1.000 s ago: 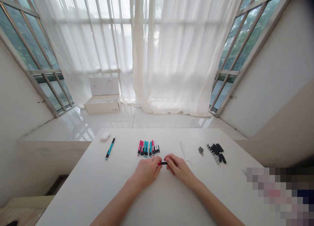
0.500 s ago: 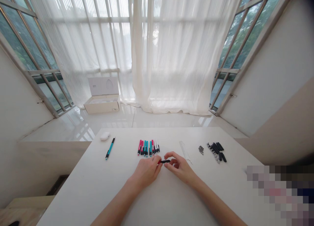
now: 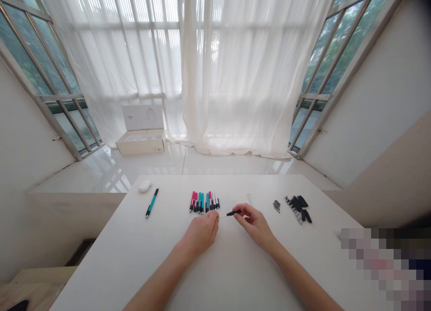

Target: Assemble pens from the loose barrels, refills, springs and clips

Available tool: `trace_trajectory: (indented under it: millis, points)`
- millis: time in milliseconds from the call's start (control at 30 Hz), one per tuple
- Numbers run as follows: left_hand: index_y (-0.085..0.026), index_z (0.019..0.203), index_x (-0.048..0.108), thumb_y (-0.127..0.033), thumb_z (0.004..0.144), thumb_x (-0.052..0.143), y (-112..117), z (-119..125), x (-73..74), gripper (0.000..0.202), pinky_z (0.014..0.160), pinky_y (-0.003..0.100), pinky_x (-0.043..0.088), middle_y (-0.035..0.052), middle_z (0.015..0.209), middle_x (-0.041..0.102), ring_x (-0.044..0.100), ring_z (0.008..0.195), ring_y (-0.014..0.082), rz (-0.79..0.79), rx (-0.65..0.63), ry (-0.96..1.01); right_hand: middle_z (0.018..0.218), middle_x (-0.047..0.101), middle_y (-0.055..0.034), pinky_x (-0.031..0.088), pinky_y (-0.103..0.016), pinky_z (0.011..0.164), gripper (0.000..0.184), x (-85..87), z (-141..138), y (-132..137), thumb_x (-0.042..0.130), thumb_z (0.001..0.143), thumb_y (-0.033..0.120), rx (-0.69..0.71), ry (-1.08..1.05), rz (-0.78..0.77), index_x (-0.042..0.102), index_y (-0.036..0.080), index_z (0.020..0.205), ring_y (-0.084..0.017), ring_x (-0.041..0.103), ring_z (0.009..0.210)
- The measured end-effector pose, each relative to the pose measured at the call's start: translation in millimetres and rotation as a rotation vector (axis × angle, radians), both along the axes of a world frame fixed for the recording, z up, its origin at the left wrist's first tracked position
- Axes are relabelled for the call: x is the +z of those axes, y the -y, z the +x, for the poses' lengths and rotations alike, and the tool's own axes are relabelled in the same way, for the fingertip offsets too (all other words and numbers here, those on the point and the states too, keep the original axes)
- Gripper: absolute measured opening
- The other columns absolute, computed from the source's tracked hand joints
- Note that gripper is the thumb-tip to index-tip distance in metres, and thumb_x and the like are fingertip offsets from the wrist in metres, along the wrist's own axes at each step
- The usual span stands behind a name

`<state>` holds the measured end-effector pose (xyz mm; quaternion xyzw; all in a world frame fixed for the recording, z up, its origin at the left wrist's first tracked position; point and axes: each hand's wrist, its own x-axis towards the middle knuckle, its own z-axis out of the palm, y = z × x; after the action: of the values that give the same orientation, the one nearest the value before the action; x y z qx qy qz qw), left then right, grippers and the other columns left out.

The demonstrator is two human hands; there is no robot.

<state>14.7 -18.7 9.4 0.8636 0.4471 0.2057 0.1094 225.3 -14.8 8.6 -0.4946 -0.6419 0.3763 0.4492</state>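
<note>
My left hand (image 3: 202, 232) rests on the white table (image 3: 134, 257) with its fingers curled round a pen barrel that is almost wholly hidden. My right hand (image 3: 254, 223) pinches a small black pen tip piece (image 3: 233, 212) drawn a short way to the right of the left hand. A thin pale refill (image 3: 223, 215) shows between the two hands. Just beyond them lies a row of pink, teal and white pens (image 3: 204, 202).
A single teal pen (image 3: 151, 202) and a white oval case (image 3: 144, 186) lie at the table's far left. Thin refills (image 3: 249, 197), small springs (image 3: 276, 206) and black pen parts (image 3: 297, 206) lie at the far right. An open white box (image 3: 141, 138) sits on the floor.
My right hand has pulled the black tip piece away to the right, so the thin refill now shows between the hands. The red bit seen earlier is hidden in my left hand.
</note>
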Motion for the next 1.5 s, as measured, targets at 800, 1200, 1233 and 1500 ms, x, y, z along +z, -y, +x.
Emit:
trace_trajectory:
  millis: [800,1200,1233,1500]
  points:
    - [-0.019,0.091,0.052,-0.025,0.098,0.030,-0.6,0.7,-1.6,0.023,0.062,0.024,0.045,0.0040,0.086,0.063,0.059,0.071,0.0150,0.055,-0.044,0.034,0.070,0.056,-0.0008,0.041,-0.023,0.047,0.036,19.1,37.9,-6.8,0.060,0.080,0.050,-0.116,0.089,0.055,0.067,0.020,0.097,-0.011,0.047,0.057]
    - [-0.019,0.091,0.051,-0.020,0.094,0.034,2.7,0.6,0.9,0.018,0.060,0.025,0.043,0.0036,0.085,0.062,0.058,0.069,0.0150,0.056,-0.061,-0.045,0.081,0.065,-0.0068,0.042,-0.022,0.047,0.047,27.4,169.4,-13.1,0.069,0.065,0.048,-0.704,-0.094,0.167,0.068,0.017,0.101,-0.014,0.056,0.062]
    - [-0.019,0.091,0.051,-0.020,0.094,0.034,2.8,0.5,1.1,0.018,0.060,0.024,0.043,0.0036,0.085,0.061,0.058,0.068,0.0150,0.059,-0.063,-0.055,0.082,0.065,-0.0070,0.042,-0.023,0.049,0.046,24.9,178.3,-12.7,0.067,0.065,0.047,-0.725,-0.047,0.154,0.069,0.017,0.100,-0.015,0.057,0.064]
    - [-0.020,0.093,0.051,-0.022,0.095,0.034,2.2,0.3,-0.2,0.017,0.061,0.025,0.042,0.0031,0.085,0.062,0.059,0.072,0.0162,0.045,-0.075,-0.103,0.072,0.070,-0.0056,0.041,-0.033,0.057,0.030,-2.6,220.0,-15.8,0.057,0.064,0.037,-0.830,0.667,-0.149,0.071,0.022,0.086,-0.024,0.062,0.064]
